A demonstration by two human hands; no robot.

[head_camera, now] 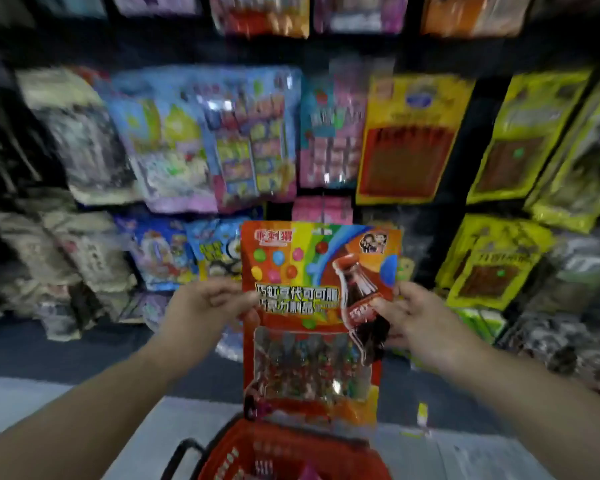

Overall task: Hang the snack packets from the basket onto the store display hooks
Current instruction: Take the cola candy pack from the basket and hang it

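Rows of hanging packets (pixel 409 140) cover the dark display wall (pixel 482 109), blurred, packed edge to edge in tiers from the top of the view down toward the floor. Directly behind the red snack packet (pixel 312 306) a narrow dark strip of wall shows to its right, between it and the yellow packets (pixel 492 261); to its left, blue and cartoon-printed packets (pixel 187 251) hang close beside it. Below the red snack packet sits the red basket (pixel 291 452) with a black handle, on pale floor, its rim just under the packet's bottom edge.

That packet is held upright in front of the wall, long axis vertical, printed face toward the camera, header edge up and clear window in its lower half.

At mid-height, the left hand (pixel 201 306) pinches the packet's left edge, thumb on the front and fingers curled behind. The right hand (pixel 416 317) grips the right edge, thumb lying over the printed cola bottle, fingers behind the packet. Both forearms reach in from the lower corners.
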